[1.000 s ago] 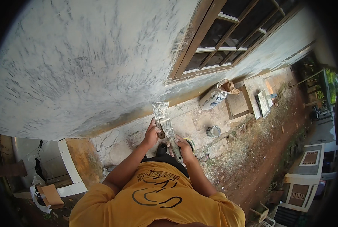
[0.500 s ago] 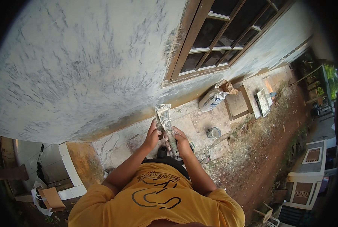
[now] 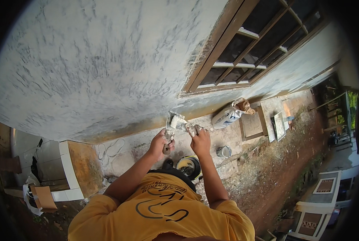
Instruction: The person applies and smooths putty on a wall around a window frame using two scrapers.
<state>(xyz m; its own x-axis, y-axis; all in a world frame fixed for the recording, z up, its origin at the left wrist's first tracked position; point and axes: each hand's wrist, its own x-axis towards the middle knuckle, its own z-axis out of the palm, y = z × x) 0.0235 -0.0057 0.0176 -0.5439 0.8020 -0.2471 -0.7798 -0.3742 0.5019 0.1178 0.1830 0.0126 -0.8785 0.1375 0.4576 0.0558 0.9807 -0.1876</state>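
My left hand [image 3: 159, 143] is closed round a putty knife [image 3: 167, 148], its blade upright and smeared with pale paste. In my right hand [image 3: 200, 139] is a second putty knife [image 3: 188, 127], turned sideways, its blade with white paste laid against the first blade. Both hands are held in front of my body, out from the mottled white wall [image 3: 91, 56]. Below the right hand, by my shoe, stands a black bucket [image 3: 188, 168] with yellowish contents and something dark inside.
A brown window frame [image 3: 197, 80] is set in the wall. Along its foot stand a white sack [image 3: 225, 117], a small can [image 3: 224, 152], boards [image 3: 258, 122] and a metal tray [image 3: 278, 127]. A cord [image 3: 105, 154] lies at left, beside a tiled step [image 3: 69, 168]. Dirt ground [image 3: 292, 156] runs right.
My right hand has risen and turned its knife from upright to sideways, across the left knife's blade. The left hand has shifted slightly down. The bucket has come into sight.
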